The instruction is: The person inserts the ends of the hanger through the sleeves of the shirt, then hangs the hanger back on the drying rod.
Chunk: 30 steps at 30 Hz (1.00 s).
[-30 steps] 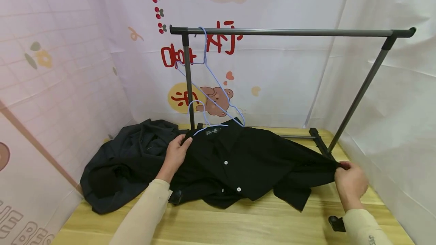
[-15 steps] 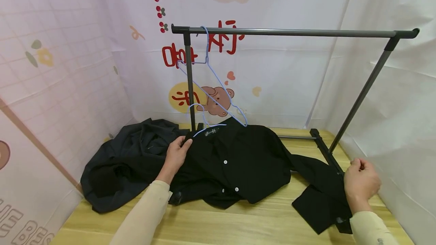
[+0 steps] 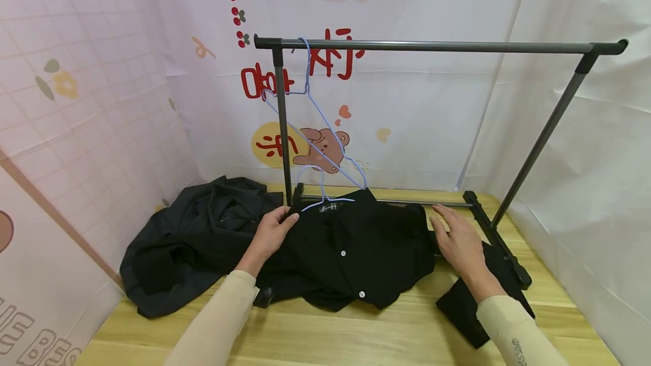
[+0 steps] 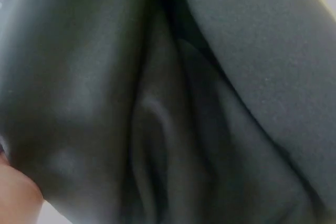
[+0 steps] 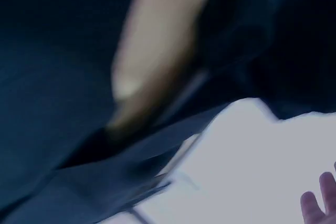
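A black button-up shirt (image 3: 386, 236) with white buttons lies spread on the table, its collar towards the rack. A light blue clothes hanger (image 3: 323, 188) sits in the collar, its hook standing up and its lower part hidden by the cloth. My left hand (image 3: 272, 236) pinches the shirt at its left shoulder; dark folds of the shirt (image 4: 173, 103) fill the left wrist view. Beside the right shoulder, my right hand (image 3: 461, 244) reaches over the sleeve with extended fingers, holding nothing. Fingertips (image 5: 311, 205) of it show apart at the corner of the right wrist view.
A metal garment rack (image 3: 432, 47) stands behind the shirt, with another light blue hanger (image 3: 320, 107) on its left end. A heap of dark clothing (image 3: 203, 236) lies at the left on the wooden table (image 3: 305, 338). The rack's right foot (image 3: 500, 247) is partly under the sleeve.
My right hand has let go of the sleeve, which dropped to the table at the right, and has moved left to the shirt's shoulder. The collar and its hanger have shifted slightly right and down.
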### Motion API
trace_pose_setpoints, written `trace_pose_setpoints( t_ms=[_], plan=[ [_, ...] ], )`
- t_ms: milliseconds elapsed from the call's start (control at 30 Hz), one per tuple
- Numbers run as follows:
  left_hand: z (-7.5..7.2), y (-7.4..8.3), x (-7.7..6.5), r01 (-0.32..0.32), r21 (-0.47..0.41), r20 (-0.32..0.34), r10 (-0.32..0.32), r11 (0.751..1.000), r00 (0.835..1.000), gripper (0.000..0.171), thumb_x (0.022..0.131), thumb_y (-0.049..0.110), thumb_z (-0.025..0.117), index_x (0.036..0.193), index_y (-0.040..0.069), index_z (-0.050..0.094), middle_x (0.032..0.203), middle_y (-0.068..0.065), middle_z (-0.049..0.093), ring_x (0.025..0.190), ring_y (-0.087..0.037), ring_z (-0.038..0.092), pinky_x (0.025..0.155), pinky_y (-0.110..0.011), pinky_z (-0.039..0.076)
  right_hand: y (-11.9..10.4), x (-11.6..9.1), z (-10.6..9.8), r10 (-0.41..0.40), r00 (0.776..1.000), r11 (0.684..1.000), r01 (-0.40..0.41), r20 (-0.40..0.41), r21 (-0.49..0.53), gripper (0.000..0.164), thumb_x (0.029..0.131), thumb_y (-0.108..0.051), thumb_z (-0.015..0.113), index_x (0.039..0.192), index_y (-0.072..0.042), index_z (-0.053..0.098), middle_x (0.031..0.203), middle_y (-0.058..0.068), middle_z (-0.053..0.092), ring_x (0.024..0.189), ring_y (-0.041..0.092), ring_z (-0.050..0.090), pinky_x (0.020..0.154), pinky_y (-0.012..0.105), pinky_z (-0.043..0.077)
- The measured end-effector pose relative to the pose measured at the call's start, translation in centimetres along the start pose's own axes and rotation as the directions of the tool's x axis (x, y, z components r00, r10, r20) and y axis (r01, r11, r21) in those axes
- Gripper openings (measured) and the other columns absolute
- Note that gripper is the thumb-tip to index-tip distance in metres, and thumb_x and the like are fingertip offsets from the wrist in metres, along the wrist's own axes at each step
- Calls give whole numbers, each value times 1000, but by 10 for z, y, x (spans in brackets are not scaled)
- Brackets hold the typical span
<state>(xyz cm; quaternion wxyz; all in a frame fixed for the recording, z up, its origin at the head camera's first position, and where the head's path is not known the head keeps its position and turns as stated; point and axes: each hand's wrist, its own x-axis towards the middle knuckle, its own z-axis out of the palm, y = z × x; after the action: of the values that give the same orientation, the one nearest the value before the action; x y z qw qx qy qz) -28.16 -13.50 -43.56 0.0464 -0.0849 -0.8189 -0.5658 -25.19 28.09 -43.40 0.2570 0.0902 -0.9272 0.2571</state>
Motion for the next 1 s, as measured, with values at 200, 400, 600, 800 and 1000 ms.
trace_pose_setpoints(
  t_ms=[200,400,600,800,1000],
  plan=[
    [3,3,-1,-7,-19,70,8,1000,998,20,102,22,58,108,5,66,93,-6,65,81,-21,60,77,-37,47,-33,19,11,-134,963,991,127,234,44,52,108,-35,41,147,0,46,145,24,47,134,43,42,111,61,23],
    [3,4,-1,12,-27,32,-12,1000,999,19,102,21,59,107,4,67,91,-7,66,79,-21,60,75,-36,47,-44,20,13,-171,941,981,133,293,144,28,104,-28,55,112,-9,74,108,8,72,100,29,67,95,53,47],
    [4,5,-1,40,-23,2,-40,999,999,19,102,22,59,107,6,68,89,-6,65,80,-21,59,76,-36,46,-47,16,8,-127,895,926,-47,427,374,23,103,-27,57,99,-13,75,95,1,70,86,19,62,77,36,50],
    [11,-2,-4,72,14,49,-72,997,996,19,101,22,59,107,6,68,91,-5,64,79,-20,58,75,-37,46,-48,5,7,-96,864,900,-136,494,414,21,103,-22,56,99,-11,74,87,1,66,80,20,57,72,31,45],
    [17,-4,-5,69,135,90,-82,988,993,22,100,28,61,111,10,70,96,-2,67,82,-19,60,78,-40,48,-48,-12,5,12,900,927,-174,436,332,25,103,-24,56,112,-7,72,102,11,68,95,28,63,84,44,51]
  ],
)
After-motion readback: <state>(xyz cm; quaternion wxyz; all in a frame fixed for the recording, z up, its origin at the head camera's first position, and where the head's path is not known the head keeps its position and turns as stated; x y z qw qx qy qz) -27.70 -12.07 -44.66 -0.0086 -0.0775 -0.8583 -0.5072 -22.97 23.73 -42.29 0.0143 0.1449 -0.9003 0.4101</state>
